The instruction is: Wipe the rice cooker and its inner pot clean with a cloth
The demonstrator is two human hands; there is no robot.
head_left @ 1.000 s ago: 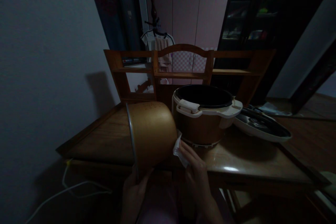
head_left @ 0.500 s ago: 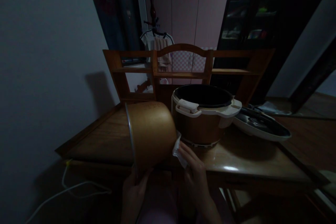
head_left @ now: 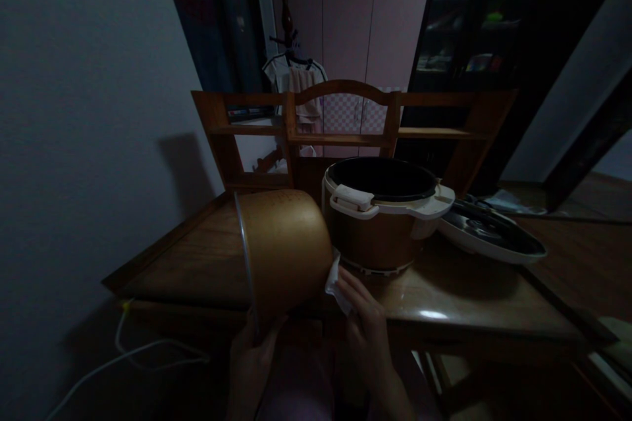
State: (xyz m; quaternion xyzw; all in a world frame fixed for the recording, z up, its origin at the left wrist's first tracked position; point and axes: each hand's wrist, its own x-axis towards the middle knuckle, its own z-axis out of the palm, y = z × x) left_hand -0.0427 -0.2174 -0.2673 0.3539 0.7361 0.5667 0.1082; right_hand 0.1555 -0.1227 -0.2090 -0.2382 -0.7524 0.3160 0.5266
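Observation:
A gold inner pot (head_left: pixel 286 250) is tipped on its side, its rim facing left and its base facing right. My left hand (head_left: pixel 253 355) grips the rim at the bottom, the fingers partly hidden by the pot. A white tissue or cloth (head_left: pixel 334 286) is pressed against the base by my right hand (head_left: pixel 364 316), fingers closed over it. Just behind and to the right stands a gold and cream rice cooker body (head_left: pixel 380 230), its lid off and its inside dark. The cooker lid (head_left: pixel 494 233) lies upside down at the right.
The wooden table (head_left: pixel 474 299) carries a low shelf rack (head_left: pixel 340 140) along its back edge. A white cable (head_left: pixel 148 347) hangs at the left by the wall. Farther back are a pink wardrobe (head_left: pixel 345 26) and a coat stand (head_left: pixel 287 20) with clothes.
Very little differs. The view has shifted slightly; both hands keep their hold on the pot and the tissue in nearly the same place.

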